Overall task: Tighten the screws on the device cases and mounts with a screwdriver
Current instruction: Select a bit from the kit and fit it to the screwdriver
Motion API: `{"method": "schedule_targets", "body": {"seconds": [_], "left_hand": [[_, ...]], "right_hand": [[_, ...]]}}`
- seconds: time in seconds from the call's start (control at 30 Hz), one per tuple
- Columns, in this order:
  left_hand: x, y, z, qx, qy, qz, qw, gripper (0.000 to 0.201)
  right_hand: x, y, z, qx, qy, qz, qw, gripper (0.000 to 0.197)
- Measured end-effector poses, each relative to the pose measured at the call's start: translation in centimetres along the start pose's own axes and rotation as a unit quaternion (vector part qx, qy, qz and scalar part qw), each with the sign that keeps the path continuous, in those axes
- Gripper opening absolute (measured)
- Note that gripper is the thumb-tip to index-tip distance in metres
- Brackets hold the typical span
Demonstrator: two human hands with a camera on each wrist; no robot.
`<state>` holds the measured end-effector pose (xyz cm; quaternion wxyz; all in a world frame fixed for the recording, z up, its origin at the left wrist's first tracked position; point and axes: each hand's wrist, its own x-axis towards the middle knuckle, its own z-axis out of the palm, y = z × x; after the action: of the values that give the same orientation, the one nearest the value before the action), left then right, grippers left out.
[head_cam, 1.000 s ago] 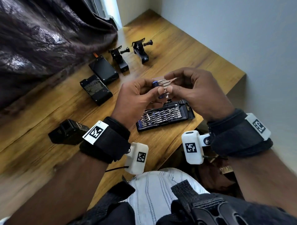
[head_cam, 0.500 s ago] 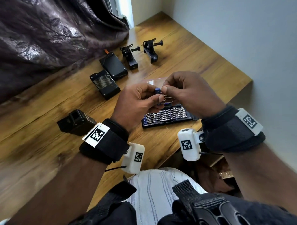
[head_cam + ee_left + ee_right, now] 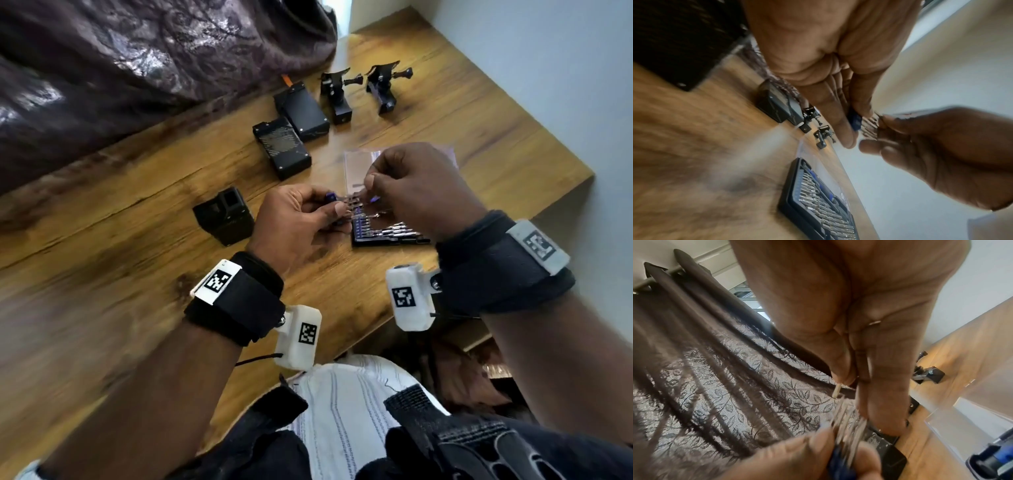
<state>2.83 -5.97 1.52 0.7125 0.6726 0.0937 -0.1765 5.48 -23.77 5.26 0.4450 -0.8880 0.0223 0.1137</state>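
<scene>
Surface: brown wooden table (image 3: 428, 113) beside a dark patterned curtain (image 3: 137, 51); pale wall on the right
Left hand (image 3: 294, 219): fingers curled, pinching a small blue strip of silver screwdriver bits (image 3: 856, 121) above the table
Right hand (image 3: 414, 181): thumb and forefinger pinched on one silver bit (image 3: 836, 391) (only its end shows)
Bit set: open black tray of bits (image 3: 387, 236) under both hands
Cases and mounts: two flat black boxes (image 3: 301, 109); two black clamp mounts (image 3: 337, 94) farther back; one black cube case (image 3: 224, 219) left

Black device cases (image 3: 291, 137) on brown wood-grain table (image 3: 102, 240); leaf-patterned curtain (image 3: 735, 386).
</scene>
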Motion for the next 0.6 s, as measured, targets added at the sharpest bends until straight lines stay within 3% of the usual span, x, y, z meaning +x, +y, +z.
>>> {"method": "schedule_targets", "body": {"seconds": [0.2,0.37,0.6], "left_hand": [[-2.9,-0.7,-3.8,-0.097,0.01,0.018,0.995,0.023],[-5.0,-1.3,-7.3,-0.17,0.018,0.023,0.985,0.028],[-6.8,-3.4,-9.8,-0.175,0.046,0.005,0.983,0.026]], "right_hand": [[-0.6,0.7,1.8,0.045,0.012,0.0,0.999,0.017],[-1.4,3.2,9.0,-0.144,-0.069,-0.031,0.987,0.006],[-0.3,3.3,14.3,-0.241,-0.113,-0.072,0.961,0.006]]}}
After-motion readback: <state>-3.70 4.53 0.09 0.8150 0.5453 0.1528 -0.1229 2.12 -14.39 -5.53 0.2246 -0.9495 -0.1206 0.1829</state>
